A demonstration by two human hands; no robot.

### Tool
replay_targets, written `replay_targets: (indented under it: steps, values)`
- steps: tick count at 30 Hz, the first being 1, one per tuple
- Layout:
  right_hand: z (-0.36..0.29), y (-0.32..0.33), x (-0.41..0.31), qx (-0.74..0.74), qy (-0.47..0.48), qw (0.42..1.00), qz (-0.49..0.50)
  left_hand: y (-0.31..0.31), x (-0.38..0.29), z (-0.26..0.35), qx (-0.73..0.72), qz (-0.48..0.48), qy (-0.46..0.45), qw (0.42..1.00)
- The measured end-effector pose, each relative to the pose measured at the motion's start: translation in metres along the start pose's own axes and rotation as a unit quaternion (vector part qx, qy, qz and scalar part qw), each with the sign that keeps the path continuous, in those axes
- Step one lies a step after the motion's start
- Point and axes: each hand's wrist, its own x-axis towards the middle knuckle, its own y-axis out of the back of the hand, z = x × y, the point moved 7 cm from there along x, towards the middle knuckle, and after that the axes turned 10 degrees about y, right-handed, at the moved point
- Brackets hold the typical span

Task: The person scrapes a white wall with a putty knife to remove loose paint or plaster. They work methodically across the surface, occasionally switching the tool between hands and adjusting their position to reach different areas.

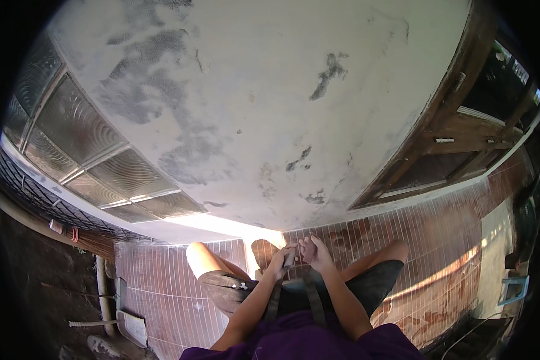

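I sit facing a white wall [270,81] marked with grey, scuffed patches. My left hand [279,263] is closed around a small grey object [290,259], too small in view to name surely. Close beside it, my right hand [320,256] grips a flat reddish-brown piece, apparently folded sandpaper [309,252]. Both hands are in front of my lap, slightly apart, low before the wall's foot. Dark straps [314,292] hang from my chest between the forearms.
A window of patterned glass panes [78,121] is set at left, and a brown wooden frame [432,130] at right. Under me runs a reddish tiled floor [175,288]. A dustpan [132,328] lies at lower left; a blue plastic stool [514,290] stands far right.
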Motion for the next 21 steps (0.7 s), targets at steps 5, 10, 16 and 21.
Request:
replay_targets:
  steps: [5, 10, 16, 21]
  values:
    - [-0.007, -0.003, 0.003, -0.016, 0.046, 0.999, 0.010, 0.013, 0.002, 0.006, -0.011, 0.052, -0.006, 0.999]
    - [-0.003, 0.010, 0.006, -0.056, 0.028, 0.997, 0.034, 0.022, -0.003, 0.000, -0.059, 0.066, -0.010, 0.996]
    - [0.016, 0.006, 0.007, -0.029, -0.015, 0.999, 0.002, 0.040, -0.011, 0.004, -0.100, 0.107, -0.032, 0.989]
    - [0.026, -0.017, 0.000, 0.001, -0.070, 0.997, -0.012, 0.053, -0.016, 0.009, -0.088, 0.114, -0.069, 0.987]
